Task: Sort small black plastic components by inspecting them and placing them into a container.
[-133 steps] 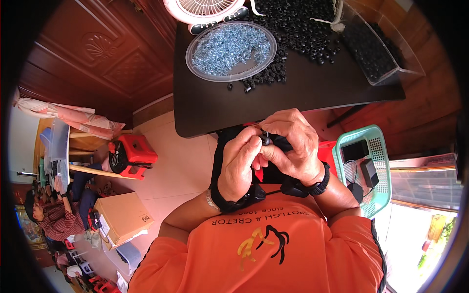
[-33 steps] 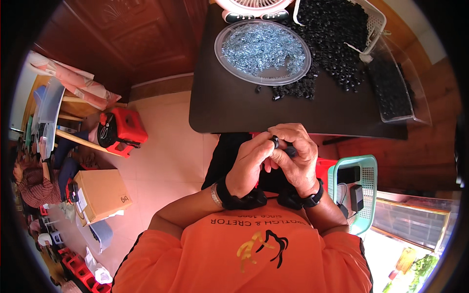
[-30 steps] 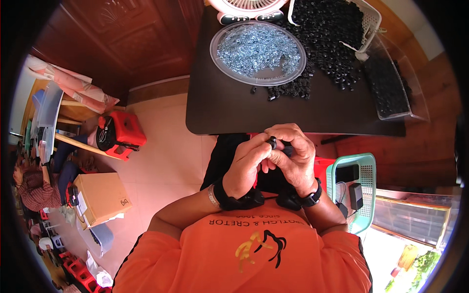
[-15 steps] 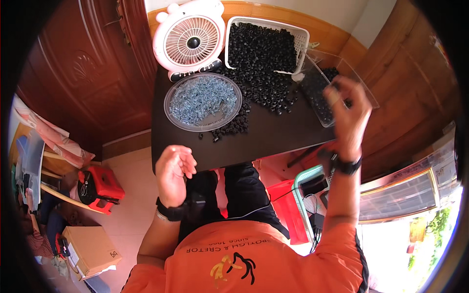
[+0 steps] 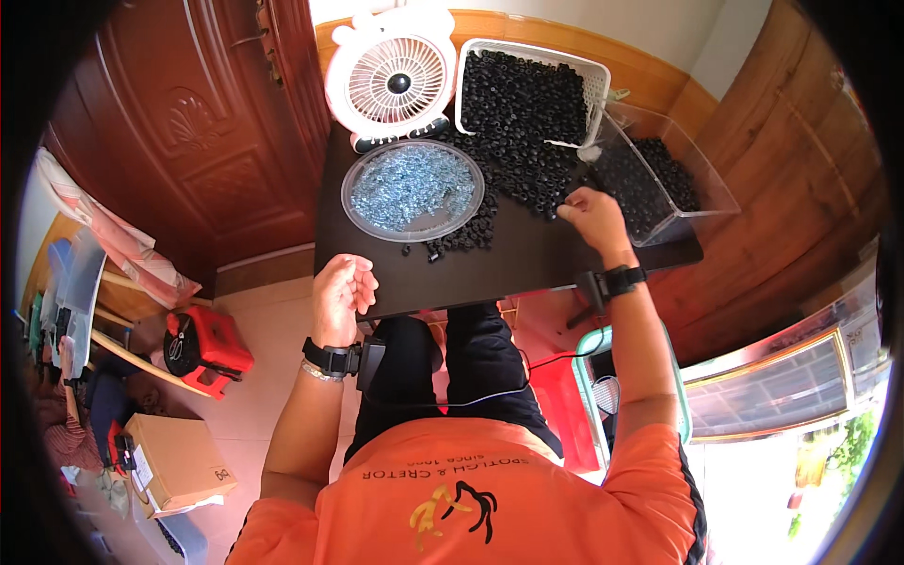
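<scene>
black caps (image 5: 527, 104) beyond count, two hands (image 5: 591, 212)

Fan (image 5: 399, 80) behind dish (image 5: 412, 190) – basket (image 5: 529, 91) right, bin (image 5: 659, 184) rightmost, on table (image 5: 527, 259).

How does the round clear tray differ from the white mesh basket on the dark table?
The round clear tray is shallow and holds small bluish pieces; the white mesh basket is rectangular, deeper, and heaped with small black parts. The tray sits nearer the person. Both rest on the dark table.
</scene>
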`<state>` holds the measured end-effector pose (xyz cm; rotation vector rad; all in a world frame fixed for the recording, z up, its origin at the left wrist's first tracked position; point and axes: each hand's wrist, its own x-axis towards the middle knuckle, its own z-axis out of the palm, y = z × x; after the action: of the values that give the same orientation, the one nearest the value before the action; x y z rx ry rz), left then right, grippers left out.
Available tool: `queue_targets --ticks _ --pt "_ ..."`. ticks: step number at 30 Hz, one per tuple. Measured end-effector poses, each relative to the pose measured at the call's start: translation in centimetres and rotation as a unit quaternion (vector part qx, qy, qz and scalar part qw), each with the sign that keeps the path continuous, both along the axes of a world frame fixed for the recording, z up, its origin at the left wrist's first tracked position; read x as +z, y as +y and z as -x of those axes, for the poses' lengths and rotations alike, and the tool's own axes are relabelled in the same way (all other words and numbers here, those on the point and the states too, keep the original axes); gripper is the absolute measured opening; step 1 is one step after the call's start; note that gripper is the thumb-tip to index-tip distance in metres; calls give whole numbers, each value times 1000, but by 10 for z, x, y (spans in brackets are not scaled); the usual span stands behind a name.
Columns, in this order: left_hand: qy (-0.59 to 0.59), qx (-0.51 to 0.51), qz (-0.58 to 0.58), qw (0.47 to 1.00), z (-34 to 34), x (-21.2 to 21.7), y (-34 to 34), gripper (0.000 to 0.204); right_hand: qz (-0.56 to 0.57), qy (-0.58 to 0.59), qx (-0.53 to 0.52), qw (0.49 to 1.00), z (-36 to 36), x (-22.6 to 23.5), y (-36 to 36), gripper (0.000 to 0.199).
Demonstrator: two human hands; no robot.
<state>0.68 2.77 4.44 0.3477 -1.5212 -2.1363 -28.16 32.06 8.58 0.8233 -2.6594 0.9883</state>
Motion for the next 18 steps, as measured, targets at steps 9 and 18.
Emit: queue_targets --ticks 9,18 --pt "-9 -4 23 1000 0 -1 1 26 -83 93 32 992 1 -27 -31 23" --pt "-9 -7 34 999 0 -6 -1 25 194 -23 169 966 -107 7 -44 32"
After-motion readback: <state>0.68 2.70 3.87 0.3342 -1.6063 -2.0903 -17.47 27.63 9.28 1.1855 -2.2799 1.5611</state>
